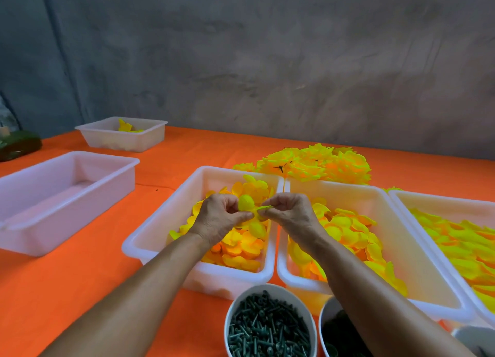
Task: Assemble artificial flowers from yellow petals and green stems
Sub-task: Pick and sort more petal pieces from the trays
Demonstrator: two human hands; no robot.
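both hands meet above the middle tray (pixel 150 239), the left hand (pixel 218 217) pinched on a yellow petal cluster (pixel 247 204) and the right hand (pixel 288 210) nipping a thin petal (pixel 263 207) against it, likely to layer it. green stems (pixel 267 327) wait in a bowl just nearer than that tray, while finished flowers (pixel 316 164) pile beyond it, out of the way.

— What sort of place is this?
— A small assembly workshop: a bare concrete wall (pixel 267 62) fills the upper frame, and an orange-covered counter (pixel 67 276) carries white bins (pixel 150 244) of yellow petals (pixel 241 249).
— Anything else?
— A tub of green stems (pixel 267 327) at bottom centre, finished flowers (pixel 316 164) heaped behind.
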